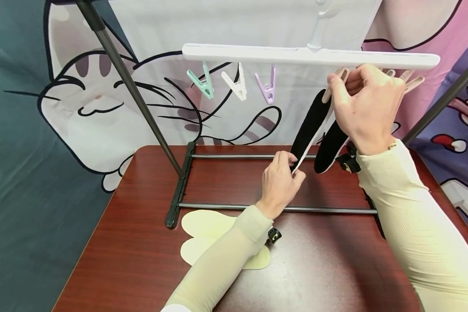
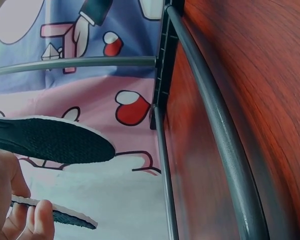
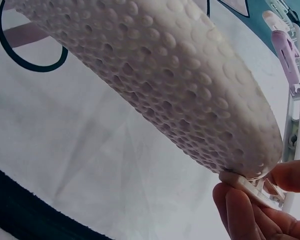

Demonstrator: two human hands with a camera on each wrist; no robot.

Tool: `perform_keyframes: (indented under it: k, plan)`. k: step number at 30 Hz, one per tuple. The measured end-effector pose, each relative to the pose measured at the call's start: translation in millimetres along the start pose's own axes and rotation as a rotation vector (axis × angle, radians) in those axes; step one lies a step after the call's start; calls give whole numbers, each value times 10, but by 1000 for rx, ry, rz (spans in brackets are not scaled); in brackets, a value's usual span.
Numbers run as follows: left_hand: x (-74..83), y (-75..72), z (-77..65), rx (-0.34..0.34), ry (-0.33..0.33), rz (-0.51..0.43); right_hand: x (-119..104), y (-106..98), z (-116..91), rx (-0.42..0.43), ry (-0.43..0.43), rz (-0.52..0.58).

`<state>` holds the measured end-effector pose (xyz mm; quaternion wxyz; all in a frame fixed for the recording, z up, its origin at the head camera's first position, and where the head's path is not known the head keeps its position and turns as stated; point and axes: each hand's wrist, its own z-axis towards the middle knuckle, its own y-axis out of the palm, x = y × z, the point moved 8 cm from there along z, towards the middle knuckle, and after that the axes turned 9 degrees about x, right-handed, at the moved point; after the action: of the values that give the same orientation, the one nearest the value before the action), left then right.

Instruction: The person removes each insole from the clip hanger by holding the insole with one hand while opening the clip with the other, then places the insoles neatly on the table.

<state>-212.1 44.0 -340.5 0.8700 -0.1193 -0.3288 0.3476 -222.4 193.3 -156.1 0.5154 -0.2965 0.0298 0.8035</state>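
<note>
Black insole (image 1: 309, 125) in the air near the far edge of the desk (image 1: 117, 260), right of its middle, slanting from a high end down to a low one. Beneath, toward that same edge, a dark rack (image 1: 181, 186), presumably set broad-footed against tipping. Overhead, a white hanger bar (image 1: 257, 53), roughly in line with the far edge. Under the bar's right half, a second black insole (image 1: 329, 147), upper end hidden behind the right hand (image 1: 364, 106), likely spaced to avoid rubbing. Flat on the desk, well in from its left edge, pale yellow insoles (image 1: 206, 225), perhaps laid out of the way, partly covered by the left forearm (image 1: 222, 255).

Right hand: raised to the bar, fingers bent, pinching a beige clip (image 3: 240, 184) at the insole's upper tip; cannot tell how firmly clamped. Left hand (image 1: 281, 180): lower, reaching forward, thumb and fingers gripping the lower end, probably for steadiness and angle. Smallest, below the bar's left half: mint clip (image 1: 206, 89), white clip (image 1: 239, 90), purple clip (image 1: 271, 93).
</note>
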Motion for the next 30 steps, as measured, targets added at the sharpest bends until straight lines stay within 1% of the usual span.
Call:
perform_keyframes:
  k: [8,15,17,22,24,30]
  plan:
    - [11,9,-21,-4,2,3,7,-19,10,0,0,0]
    - [13,6,-41,1,3,1,14,-22,21,0,-18,-1]
    - [6,8,-53,-1,4,2,17,-29,27,7,-34,6]
    - [-18,14,-102,2,13,10,24,-45,42,11,-24,5]
    - [-22,8,-114,3,15,10,29,-44,46,5,-3,-3]
    - [-47,-16,-129,-13,3,5,28,-44,46,-1,-3,-9]
